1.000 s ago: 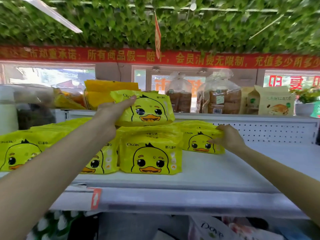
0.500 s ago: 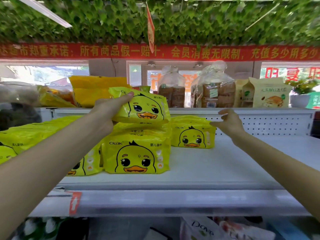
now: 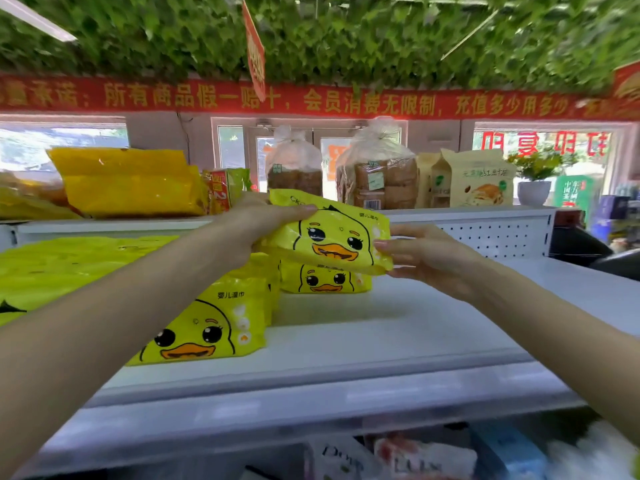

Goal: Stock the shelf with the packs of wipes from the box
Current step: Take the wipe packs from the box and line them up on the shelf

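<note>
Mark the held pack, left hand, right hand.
held pack [image 3: 334,251]: head view, on the duck's beak on its front.
left hand [image 3: 254,221]: head view, back of the hand.
right hand [image 3: 427,253]: head view, middle of the hand.

The pack of wipes [image 3: 329,233] between the left hand [image 3: 256,220] and right hand [image 3: 426,254] is bright yellow with a cartoon duck face, black eyes, orange bill. Below them the shelf [image 3: 381,334] is white; above, a red banner [image 3: 346,102] with yellow characters.
</note>
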`<state>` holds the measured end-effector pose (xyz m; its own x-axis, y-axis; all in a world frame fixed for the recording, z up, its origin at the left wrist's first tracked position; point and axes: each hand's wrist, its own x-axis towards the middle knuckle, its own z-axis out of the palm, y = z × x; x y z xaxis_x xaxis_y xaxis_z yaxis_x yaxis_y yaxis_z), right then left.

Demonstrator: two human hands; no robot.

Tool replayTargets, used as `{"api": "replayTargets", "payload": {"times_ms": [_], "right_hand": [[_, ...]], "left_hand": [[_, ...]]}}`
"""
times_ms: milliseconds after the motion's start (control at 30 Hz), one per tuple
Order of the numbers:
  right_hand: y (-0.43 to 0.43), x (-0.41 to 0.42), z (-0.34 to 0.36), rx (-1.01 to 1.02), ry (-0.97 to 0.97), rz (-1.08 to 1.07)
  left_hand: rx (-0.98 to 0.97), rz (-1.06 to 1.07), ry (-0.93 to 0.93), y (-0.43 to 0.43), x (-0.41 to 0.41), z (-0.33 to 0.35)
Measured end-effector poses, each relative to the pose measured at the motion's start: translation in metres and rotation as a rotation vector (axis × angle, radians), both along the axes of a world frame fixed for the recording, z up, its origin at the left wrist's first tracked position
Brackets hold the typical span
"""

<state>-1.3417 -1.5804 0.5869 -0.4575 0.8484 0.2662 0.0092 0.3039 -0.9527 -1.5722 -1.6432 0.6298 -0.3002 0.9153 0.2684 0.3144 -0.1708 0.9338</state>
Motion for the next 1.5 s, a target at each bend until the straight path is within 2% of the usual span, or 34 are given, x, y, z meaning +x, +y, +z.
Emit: {"api": "replayTargets", "payload": {"times_ms": [167, 367, 467, 767, 1067, 1267, 1500], "right_hand": [[0.007, 0.017, -0.004, 0.085, -0.093, -0.142], [0.032, 0.004, -0.015, 0.162, -0.27, -0.319], [0.043, -0.006, -0.021, 0.195, -0.343, -0.371], [0.066, -0.022, -0.024, 0.352, -0.567, -0.448], [0.076, -0.029, -0.024, 0.388, -0.651, -0.473], [0.059, -0.02, -0.022, 0.271, -0.647, -0.42], [-0.009, 0.005, -0.017, 0.431, -0.866, -0.38]], "left_hand": [[-0.049, -0.101, 0.415, 0.013, 0.007, 0.007], [-0.168, -0.024, 1.102, 0.05, 0.005, 0.007], [-0.239, 0.073, 1.254, 0.059, 0.002, 0.005], [-0.257, 0.195, 1.377, 0.076, -0.003, -0.007], [-0.247, 0.258, 1.376, 0.082, -0.007, -0.016], [-0.222, 0.217, 1.25, 0.046, -0.013, -0.013], [-0.229, 0.069, 1.323, -0.014, -0.009, -0.009]]}}
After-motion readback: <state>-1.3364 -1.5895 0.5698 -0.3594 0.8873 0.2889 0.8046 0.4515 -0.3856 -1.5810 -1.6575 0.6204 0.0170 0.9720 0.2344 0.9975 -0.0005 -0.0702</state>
